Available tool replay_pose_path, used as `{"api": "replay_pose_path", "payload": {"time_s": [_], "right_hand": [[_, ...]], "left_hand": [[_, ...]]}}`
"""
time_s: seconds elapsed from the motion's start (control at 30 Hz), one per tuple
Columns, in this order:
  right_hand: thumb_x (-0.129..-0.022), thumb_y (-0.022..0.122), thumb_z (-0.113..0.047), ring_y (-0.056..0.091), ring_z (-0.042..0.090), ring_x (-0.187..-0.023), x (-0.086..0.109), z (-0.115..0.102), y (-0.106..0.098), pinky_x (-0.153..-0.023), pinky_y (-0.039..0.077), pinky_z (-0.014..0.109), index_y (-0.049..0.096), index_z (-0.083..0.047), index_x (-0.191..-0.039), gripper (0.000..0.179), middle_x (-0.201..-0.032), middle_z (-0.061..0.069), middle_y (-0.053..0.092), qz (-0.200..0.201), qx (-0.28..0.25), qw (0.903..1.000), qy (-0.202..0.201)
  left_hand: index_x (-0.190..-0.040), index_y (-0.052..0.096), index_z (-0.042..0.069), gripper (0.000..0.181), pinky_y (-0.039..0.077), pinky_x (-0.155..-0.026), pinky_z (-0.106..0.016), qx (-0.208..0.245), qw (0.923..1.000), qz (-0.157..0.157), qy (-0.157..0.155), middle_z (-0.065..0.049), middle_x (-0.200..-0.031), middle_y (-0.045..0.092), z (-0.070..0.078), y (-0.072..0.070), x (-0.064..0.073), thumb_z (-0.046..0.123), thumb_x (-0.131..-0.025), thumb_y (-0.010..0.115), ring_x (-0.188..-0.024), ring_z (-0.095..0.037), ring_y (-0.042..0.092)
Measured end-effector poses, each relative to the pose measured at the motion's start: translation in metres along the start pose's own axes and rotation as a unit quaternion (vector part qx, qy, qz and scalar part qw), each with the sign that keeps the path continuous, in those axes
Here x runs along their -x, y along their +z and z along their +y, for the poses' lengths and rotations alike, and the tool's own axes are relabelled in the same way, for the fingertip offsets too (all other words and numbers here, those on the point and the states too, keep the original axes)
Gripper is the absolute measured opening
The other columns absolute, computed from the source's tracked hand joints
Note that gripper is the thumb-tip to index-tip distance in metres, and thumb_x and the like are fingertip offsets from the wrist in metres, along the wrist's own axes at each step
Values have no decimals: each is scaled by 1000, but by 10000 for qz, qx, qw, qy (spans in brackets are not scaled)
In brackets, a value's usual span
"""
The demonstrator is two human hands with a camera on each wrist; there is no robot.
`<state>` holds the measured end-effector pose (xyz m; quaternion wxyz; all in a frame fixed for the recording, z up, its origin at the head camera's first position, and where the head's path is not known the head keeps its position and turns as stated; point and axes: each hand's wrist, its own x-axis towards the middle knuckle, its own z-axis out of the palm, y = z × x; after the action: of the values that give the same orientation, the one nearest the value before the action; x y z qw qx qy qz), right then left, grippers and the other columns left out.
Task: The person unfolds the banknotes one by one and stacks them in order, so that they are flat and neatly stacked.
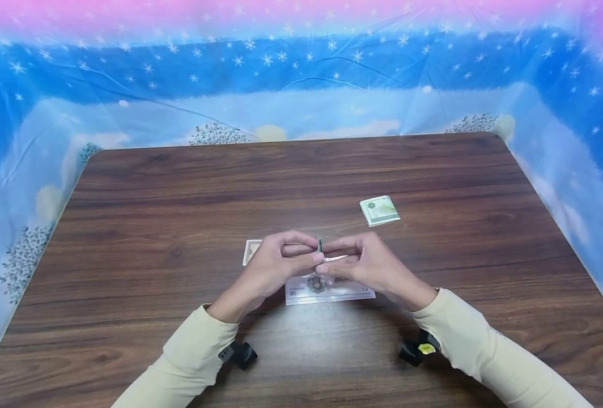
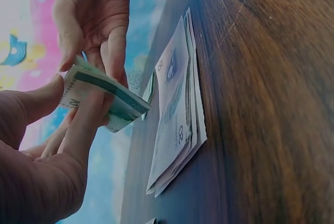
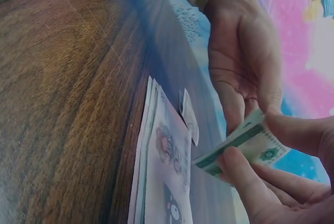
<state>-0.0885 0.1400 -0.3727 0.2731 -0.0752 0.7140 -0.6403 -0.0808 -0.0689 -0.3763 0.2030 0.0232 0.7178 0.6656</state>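
A folded green banknote (image 2: 99,85) is held up between both hands, seen edge-on in the head view. My left hand (image 1: 268,266) pinches one side of it between thumb and fingers. On the other side my right hand (image 1: 375,266) grips it the same way, thumb and fingertips on its edge. Below the hands lies a stack of banknotes (image 1: 332,294), the top one pale purple and marked 20. The stack's layered edges show in both wrist views. Part of a brownish banknote (image 1: 251,249) sticks out past my left hand, which hides the rest.
A small pile of folded green banknotes (image 1: 380,211) lies farther back, right of the hands. The dark wooden table (image 1: 179,192) has rounded back corners. A blue and pink cloth with snowflakes (image 1: 301,62) hangs around its back and sides.
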Motion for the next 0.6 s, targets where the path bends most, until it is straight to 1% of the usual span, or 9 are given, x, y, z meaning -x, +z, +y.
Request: {"api": "replay_pose_path", "payload": {"time_s": [0.13,0.2,0.27,0.33,0.4,0.47,0.5,0.53,0.6], "right_hand": [[-90,69,2,70,42,-100,2,0,-5,-88,58,49,57,13,-132,44,-117,25,69,-238,-30,9997,-97],[-91,65,3,70,38,-101,3,1,-9,-89,58,47,57,14,-131,43,-117,26,69,-238,177,9994,-168],[-91,62,3,71,31,-100,4,3,-13,-88,59,43,58,14,-129,40,-115,25,70,-143,419,9988,-230],[-91,60,4,71,23,-95,5,3,-17,-86,59,37,61,14,-124,35,-110,22,72,-11,591,9979,-277],[-91,60,4,68,14,-85,7,4,-21,-76,58,28,65,11,-112,22,-97,16,74,166,748,9968,-237],[-91,62,4,61,9,-74,9,4,-25,-65,52,22,62,6,-95,4,-82,8,69,323,862,9956,-174],[-91,62,4,57,8,-69,10,4,-27,-61,47,21,59,3,-88,5,-75,4,64,403,920,9948,-138],[-91,63,3,51,8,-65,11,4,-28,-57,42,20,54,0,-82,13,-70,1,57,479,969,9941,-87],[-92,65,2,44,8,-61,12,4,-31,-54,36,20,47,-4,-77,24,-65,-1,47,580,1007,9932,-19]], "left_hand": [[-127,65,4,34,58,-91,-35,-23,10000,-62,55,-14,-120,72,0,-2,1,6,-94,71,-108,-26,70],[-130,64,4,36,58,-90,-35,-73,9999,-26,86,-16,-119,72,-1,-3,1,4,-95,68,-107,-26,70],[-131,64,3,36,59,-87,-35,-189,9997,87,144,-17,-117,72,-1,-4,2,2,-95,66,-105,-26,71],[-129,67,4,35,59,-83,-33,-433,9983,335,176,-15,-111,74,-1,-6,3,2,-93,67,-100,-24,72],[-124,69,4,33,60,-78,-32,-643,9959,610,187,-13,-105,76,-1,-7,5,1,-91,69,-95,-22,73],[-120,71,4,31,60,-73,-32,-763,9936,818,180,-13,-100,76,-2,-9,6,0,-89,71,-89,-22,74],[-118,72,4,30,60,-71,-32,-800,9926,892,178,-13,-98,77,-2,-9,6,-1,-89,72,-87,-22,74],[-116,73,3,28,61,-70,-32,-809,9921,940,177,-13,-97,76,-2,-10,6,-2,-88,72,-86,-22,73],[-114,73,2,27,62,-68,-33,-795,9920,966,170,-14,-96,76,-3,-12,6,-4,-88,72,-84,-22,73]]}}
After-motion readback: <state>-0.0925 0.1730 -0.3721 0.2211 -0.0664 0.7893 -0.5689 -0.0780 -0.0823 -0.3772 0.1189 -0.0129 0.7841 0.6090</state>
